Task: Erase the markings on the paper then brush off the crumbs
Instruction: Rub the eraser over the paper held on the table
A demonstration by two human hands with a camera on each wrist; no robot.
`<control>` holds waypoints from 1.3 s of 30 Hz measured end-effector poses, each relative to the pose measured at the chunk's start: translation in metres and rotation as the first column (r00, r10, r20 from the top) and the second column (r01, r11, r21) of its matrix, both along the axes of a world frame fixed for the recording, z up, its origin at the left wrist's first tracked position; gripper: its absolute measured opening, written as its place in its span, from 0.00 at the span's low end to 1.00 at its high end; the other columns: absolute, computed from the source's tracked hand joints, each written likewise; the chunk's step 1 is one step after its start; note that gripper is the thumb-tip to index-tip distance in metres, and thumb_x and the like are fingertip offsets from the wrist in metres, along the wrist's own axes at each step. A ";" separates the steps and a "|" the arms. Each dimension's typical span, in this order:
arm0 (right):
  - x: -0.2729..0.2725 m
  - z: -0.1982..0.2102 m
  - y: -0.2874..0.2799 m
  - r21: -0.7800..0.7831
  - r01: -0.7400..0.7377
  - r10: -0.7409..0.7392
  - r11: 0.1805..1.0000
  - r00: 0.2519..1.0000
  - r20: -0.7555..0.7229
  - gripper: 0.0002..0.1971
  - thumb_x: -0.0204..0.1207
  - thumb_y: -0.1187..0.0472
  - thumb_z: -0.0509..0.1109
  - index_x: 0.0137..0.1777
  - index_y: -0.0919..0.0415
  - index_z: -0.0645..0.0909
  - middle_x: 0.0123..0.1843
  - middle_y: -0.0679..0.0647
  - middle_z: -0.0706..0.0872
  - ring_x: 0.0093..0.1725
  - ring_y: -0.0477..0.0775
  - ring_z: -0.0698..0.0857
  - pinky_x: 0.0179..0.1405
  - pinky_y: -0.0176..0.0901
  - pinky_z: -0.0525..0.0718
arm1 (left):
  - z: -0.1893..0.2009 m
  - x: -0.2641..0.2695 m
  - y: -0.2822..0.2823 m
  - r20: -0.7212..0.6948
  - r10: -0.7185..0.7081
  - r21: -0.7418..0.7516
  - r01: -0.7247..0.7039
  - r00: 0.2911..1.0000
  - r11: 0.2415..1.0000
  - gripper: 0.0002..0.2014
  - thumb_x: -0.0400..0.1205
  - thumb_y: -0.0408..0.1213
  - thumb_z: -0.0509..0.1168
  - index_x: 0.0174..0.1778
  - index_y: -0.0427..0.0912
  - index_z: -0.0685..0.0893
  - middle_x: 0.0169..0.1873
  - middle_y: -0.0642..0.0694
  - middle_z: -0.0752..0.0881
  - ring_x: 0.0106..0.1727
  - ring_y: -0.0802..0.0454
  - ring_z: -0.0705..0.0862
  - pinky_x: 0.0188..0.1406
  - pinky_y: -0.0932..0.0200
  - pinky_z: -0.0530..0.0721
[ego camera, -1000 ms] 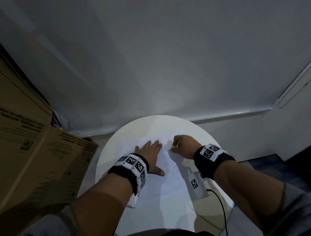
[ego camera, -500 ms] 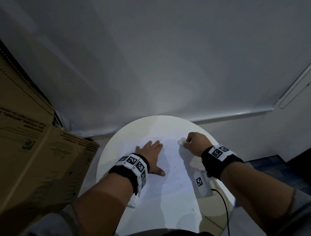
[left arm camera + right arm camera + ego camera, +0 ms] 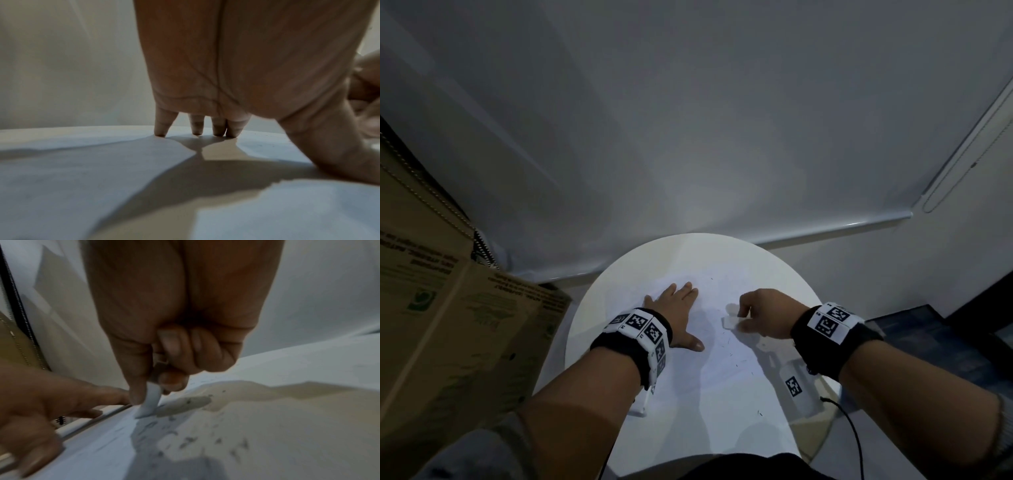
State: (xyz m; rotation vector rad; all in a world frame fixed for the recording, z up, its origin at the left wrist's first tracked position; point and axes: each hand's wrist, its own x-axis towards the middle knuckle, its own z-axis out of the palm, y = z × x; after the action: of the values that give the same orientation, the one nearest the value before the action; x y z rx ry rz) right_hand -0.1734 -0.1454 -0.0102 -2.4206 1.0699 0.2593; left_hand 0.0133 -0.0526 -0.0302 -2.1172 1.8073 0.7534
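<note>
1. Round white table (image 3: pixel 599 329) against a grey wall; cardboard box (image 3: pixel 448 325) off its left edge.
2. Paper (image 3: pixel 709 370) lies mid-table, dark eraser crumbs (image 3: pixel 189 439) scattered on it.
3. Left hand (image 3: pixel 677 310) flat, fingers straight, pinning the paper.
4. Right hand (image 3: pixel 763 317) pinches the white eraser (image 3: pixel 150 402), tip on the paper.

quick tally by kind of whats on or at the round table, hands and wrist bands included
hands: 2, left hand flat on the paper, right hand with its grip on the eraser
wrist bands: 2
paper: 1
eraser: 1
round table: 1
total: 7, loose eraser crumbs not counted
</note>
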 end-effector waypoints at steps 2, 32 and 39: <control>-0.010 0.001 -0.002 -0.066 0.075 -0.073 0.995 0.997 0.024 0.08 0.75 0.54 0.71 0.49 0.57 0.81 0.39 0.49 0.78 0.48 0.54 0.80 0.41 0.38 0.69 | 0.001 -0.002 0.000 0.000 0.008 0.009 -0.008 1.000 1.000 0.54 0.77 0.60 0.70 0.86 0.46 0.39 0.86 0.52 0.37 0.86 0.48 0.39 0.82 0.32 0.50; -0.027 -0.001 0.012 -0.053 0.142 -0.139 0.988 0.988 0.068 0.09 0.76 0.56 0.70 0.50 0.60 0.81 0.43 0.53 0.83 0.43 0.54 0.80 0.38 0.40 0.70 | 0.000 -0.038 0.008 0.033 -0.165 0.062 0.163 0.986 0.985 0.40 0.84 0.59 0.59 0.85 0.62 0.39 0.85 0.56 0.34 0.85 0.50 0.35 0.74 0.18 0.51; -0.029 0.000 0.008 -0.094 0.143 -0.137 0.985 0.988 0.068 0.09 0.76 0.54 0.69 0.51 0.59 0.81 0.41 0.50 0.79 0.43 0.52 0.76 0.40 0.40 0.69 | -0.002 -0.037 0.007 0.019 -0.178 0.045 0.177 0.984 0.983 0.41 0.84 0.59 0.61 0.85 0.61 0.40 0.85 0.54 0.35 0.86 0.48 0.36 0.76 0.22 0.49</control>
State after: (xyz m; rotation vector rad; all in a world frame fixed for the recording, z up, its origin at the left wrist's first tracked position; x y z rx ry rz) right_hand -0.2021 -0.1372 -0.0105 -2.4086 1.2451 0.0869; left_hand -0.0241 -0.0455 -0.0318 -1.8987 1.9186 0.7126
